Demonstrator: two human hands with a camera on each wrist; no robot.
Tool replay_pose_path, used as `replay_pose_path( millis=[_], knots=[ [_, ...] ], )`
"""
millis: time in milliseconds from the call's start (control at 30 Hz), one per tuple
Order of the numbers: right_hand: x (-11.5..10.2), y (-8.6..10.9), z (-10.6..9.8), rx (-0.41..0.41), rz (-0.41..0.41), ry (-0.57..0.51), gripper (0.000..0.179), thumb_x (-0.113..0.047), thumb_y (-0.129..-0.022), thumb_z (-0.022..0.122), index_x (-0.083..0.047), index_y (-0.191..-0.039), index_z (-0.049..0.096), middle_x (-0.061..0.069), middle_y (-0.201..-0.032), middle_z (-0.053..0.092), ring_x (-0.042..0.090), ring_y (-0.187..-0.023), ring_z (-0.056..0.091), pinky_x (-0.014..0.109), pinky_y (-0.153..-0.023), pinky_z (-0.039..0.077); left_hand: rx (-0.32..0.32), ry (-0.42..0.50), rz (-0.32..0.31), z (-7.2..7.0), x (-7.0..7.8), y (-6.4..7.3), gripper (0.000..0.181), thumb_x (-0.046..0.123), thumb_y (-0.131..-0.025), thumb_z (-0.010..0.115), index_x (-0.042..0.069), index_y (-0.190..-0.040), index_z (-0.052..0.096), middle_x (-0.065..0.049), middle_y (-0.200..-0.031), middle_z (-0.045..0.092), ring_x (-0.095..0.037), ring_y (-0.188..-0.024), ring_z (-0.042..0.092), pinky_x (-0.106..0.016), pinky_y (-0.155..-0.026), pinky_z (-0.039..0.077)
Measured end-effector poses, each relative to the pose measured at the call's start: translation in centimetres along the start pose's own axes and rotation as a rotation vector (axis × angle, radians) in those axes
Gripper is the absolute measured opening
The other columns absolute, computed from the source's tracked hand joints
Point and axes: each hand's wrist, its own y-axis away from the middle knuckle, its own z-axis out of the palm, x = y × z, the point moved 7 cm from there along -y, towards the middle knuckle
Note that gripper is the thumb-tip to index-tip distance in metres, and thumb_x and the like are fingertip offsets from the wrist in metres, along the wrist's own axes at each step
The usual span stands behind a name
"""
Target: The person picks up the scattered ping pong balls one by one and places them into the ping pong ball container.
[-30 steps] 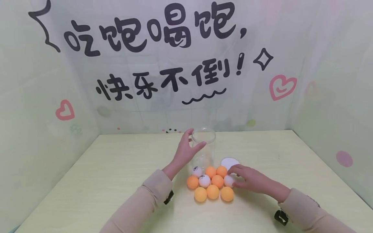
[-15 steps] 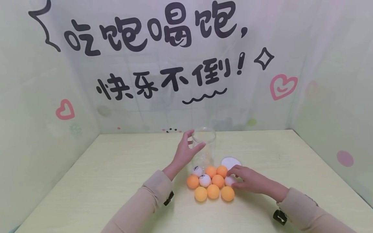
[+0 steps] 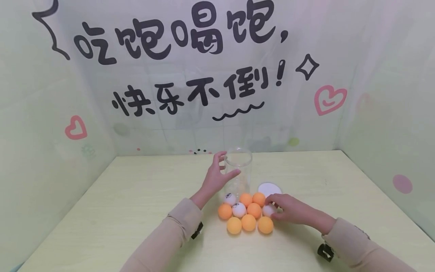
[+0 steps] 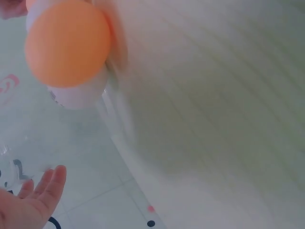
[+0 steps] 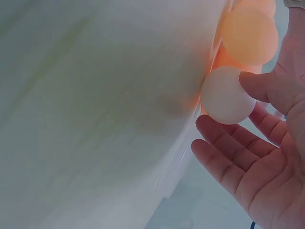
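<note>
My left hand (image 3: 215,177) holds a tall clear jar (image 3: 238,179) near its open rim, thumb across the front and fingers at the left side. The jar stands upright behind a cluster of ping-pong balls. My right hand (image 3: 292,209) is at the cluster's right edge, pinching a plain white ping-pong ball (image 5: 226,95). Its thumb lies on the ball and its fingertips are beneath in the right wrist view. Orange ping-pong balls (image 3: 249,223) and white printed ones (image 3: 239,210) sit close together on the table. In the left wrist view, the left fingers (image 4: 55,186) reach beside the jar.
A white round disc (image 3: 269,188), perhaps a lid, lies flat behind the right hand. The pale wooden table (image 3: 119,211) extends to both sides. Printed fabric walls (image 3: 176,132) enclose its back and sides.
The right fingers have drawn in a little around the plain white ball, which has shifted slightly right. The left hand and the jar stay in place.
</note>
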Motion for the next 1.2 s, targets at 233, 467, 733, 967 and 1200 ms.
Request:
replay_pose_path(
  millis=[233,467,733,967,1200],
  knots=[
    [0.1,0.1,0.0,0.005,-0.003,0.007,0.025,-0.010,-0.080,0.067,-0.004,-0.103,0.059,0.001,-0.097,0.061,0.013,-0.084,0.054,0.029,-0.074,0.048,0.006,0.011,0.005,0.1,0.0,-0.2,0.076,0.036,-0.076,0.073,0.020,-0.136,0.029,-0.012,-0.143,0.035,-0.035,-0.117,0.048,-0.046,-0.090,0.045],
    [0.1,0.2,0.0,0.007,0.002,-0.016,0.026,-0.009,-0.079,0.067,-0.004,-0.103,0.058,0.002,-0.098,0.061,0.013,-0.084,0.054,0.029,-0.074,0.048,0.003,0.014,0.001,0.3,-0.3,-0.6,0.078,0.037,-0.075,0.074,0.019,-0.134,0.028,-0.010,-0.143,0.036,-0.034,-0.119,0.047,-0.045,-0.090,0.045],
    [0.3,0.2,0.0,0.015,-0.004,-0.028,0.025,-0.008,-0.079,0.067,-0.003,-0.102,0.058,0.002,-0.097,0.061,0.011,-0.082,0.053,0.028,-0.073,0.047,-0.023,0.051,-0.002,0.5,-0.8,-1.1,0.078,0.033,-0.074,0.076,0.020,-0.132,0.027,-0.011,-0.144,0.032,-0.034,-0.125,0.041,-0.046,-0.093,0.043],
    [0.2,0.1,0.0,0.019,-0.006,-0.020,0.025,-0.008,-0.079,0.067,-0.003,-0.102,0.058,0.002,-0.096,0.061,0.010,-0.081,0.052,0.027,-0.072,0.047,-0.043,0.059,0.005,0.5,-0.7,-1.2,0.079,0.032,-0.074,0.076,0.019,-0.132,0.025,-0.011,-0.145,0.030,-0.035,-0.126,0.039,-0.047,-0.094,0.042],
    [0.2,0.1,0.0,0.015,0.008,-0.019,0.026,-0.009,-0.079,0.067,-0.004,-0.102,0.058,0.001,-0.096,0.061,0.010,-0.080,0.052,0.027,-0.071,0.047,-0.046,0.072,0.015,0.5,-0.6,-1.0,0.078,0.031,-0.074,0.076,0.018,-0.131,0.025,-0.009,-0.144,0.033,-0.035,-0.125,0.039,-0.048,-0.094,0.042]
  ],
)
